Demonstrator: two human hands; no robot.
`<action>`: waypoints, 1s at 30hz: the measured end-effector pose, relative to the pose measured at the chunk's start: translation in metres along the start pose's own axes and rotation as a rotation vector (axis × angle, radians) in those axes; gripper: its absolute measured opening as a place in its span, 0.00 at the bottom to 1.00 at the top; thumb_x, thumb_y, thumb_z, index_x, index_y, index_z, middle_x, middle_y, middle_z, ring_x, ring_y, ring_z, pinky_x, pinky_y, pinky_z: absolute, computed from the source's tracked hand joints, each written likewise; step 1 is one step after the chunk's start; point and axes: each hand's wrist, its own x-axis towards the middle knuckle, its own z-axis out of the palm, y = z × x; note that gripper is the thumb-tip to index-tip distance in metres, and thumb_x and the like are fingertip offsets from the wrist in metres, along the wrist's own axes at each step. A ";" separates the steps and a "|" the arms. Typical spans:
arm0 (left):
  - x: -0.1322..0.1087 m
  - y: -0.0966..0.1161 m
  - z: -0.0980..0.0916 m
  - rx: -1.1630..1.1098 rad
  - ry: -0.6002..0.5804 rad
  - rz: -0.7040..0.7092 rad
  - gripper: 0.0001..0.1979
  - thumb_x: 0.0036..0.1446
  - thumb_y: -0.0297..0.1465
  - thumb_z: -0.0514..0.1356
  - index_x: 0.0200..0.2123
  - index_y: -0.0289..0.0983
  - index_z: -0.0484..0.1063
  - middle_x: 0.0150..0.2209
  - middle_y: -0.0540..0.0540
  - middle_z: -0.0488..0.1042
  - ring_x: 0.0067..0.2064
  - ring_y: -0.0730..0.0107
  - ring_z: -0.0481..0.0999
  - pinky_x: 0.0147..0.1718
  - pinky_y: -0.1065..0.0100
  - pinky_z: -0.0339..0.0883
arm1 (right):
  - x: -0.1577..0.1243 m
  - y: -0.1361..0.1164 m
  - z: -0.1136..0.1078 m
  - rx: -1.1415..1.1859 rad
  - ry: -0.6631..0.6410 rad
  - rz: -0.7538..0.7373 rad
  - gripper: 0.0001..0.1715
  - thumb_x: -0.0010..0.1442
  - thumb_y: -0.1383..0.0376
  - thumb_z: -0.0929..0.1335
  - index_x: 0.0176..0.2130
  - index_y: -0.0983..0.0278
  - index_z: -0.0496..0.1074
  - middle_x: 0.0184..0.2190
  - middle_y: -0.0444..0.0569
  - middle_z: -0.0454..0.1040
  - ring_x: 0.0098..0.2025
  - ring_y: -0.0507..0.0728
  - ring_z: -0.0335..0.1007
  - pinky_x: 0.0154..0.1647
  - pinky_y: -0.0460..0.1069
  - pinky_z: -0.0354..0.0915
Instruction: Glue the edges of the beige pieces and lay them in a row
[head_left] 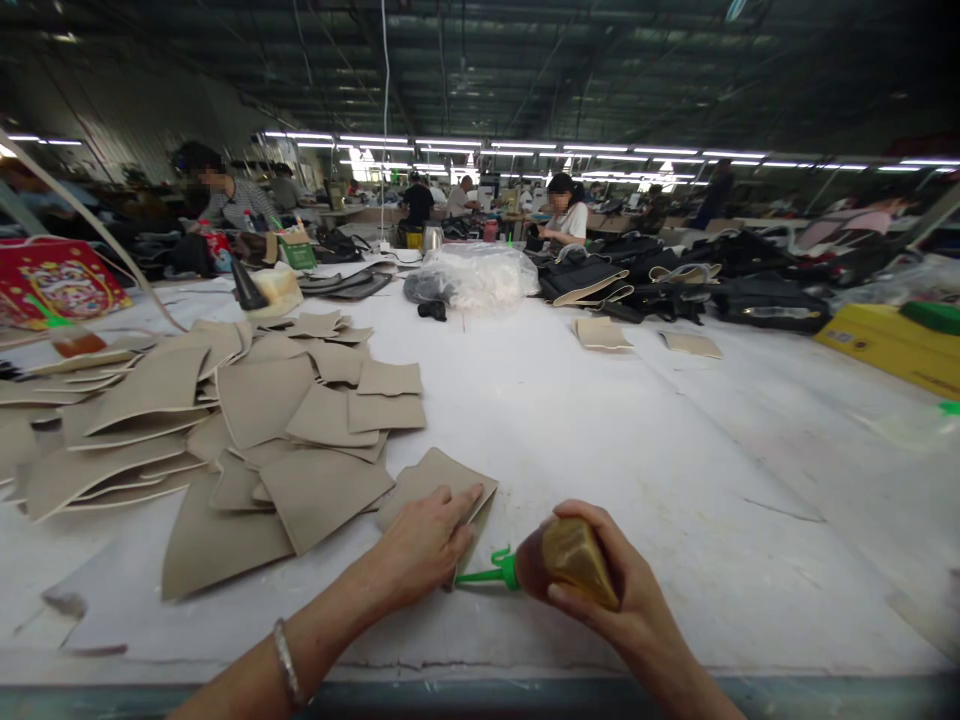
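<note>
My right hand (pixel 611 575) is wrapped round a squeeze bottle (pixel 577 560) of amber liquid, tipped on its side. Its green nozzle (pixel 484 575) points left, with the tip at the near edge of a beige sheet piece (pixel 431 480). My left hand (pixel 424 545) grips that piece at its right side, fingers over the top and thumb by the raised edge. The underside and the thumb's exact contact are partly hidden. Close by on the left lies a loose pile of similar beige pieces (pixel 266 400), some overlapping and curled.
The white table (pixel 570 420) runs in front of me. Two small beige stacks, clear plastic wrap (pixel 480 275) and black bag parts (pixel 630 270) lie toward the back. A yellow box (pixel 892 345) stands right, a red box (pixel 60 283) left. Several people work beyond.
</note>
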 end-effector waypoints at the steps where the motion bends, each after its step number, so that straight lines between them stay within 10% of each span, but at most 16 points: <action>1: 0.000 0.000 0.000 -0.001 0.000 -0.003 0.25 0.63 0.36 0.44 0.63 0.45 0.53 0.44 0.43 0.69 0.45 0.58 0.72 0.45 0.61 0.62 | 0.000 0.001 -0.001 -0.013 0.015 -0.004 0.29 0.52 0.57 0.73 0.50 0.56 0.61 0.42 0.44 0.68 0.41 0.56 0.68 0.41 0.46 0.64; 20: 0.006 0.001 -0.001 0.025 -0.037 -0.007 0.25 0.63 0.36 0.44 0.63 0.45 0.53 0.44 0.44 0.69 0.44 0.59 0.72 0.45 0.62 0.62 | 0.003 0.016 -0.006 -0.034 -0.026 -0.114 0.29 0.53 0.58 0.73 0.51 0.55 0.60 0.46 0.45 0.67 0.47 0.57 0.66 0.46 0.47 0.63; 26: 0.008 0.002 -0.001 0.016 -0.036 0.007 0.24 0.63 0.35 0.42 0.62 0.46 0.55 0.42 0.45 0.69 0.43 0.61 0.73 0.44 0.63 0.62 | 0.019 0.024 -0.018 -0.155 0.253 -0.131 0.27 0.53 0.60 0.73 0.50 0.55 0.62 0.46 0.45 0.66 0.47 0.57 0.64 0.48 0.48 0.60; 30: 0.008 0.001 -0.001 0.005 -0.033 0.008 0.24 0.63 0.35 0.42 0.62 0.46 0.56 0.41 0.45 0.69 0.42 0.61 0.73 0.43 0.63 0.62 | 0.019 0.021 -0.018 -0.113 0.110 -0.151 0.27 0.53 0.59 0.73 0.50 0.56 0.62 0.46 0.46 0.66 0.46 0.58 0.65 0.47 0.48 0.62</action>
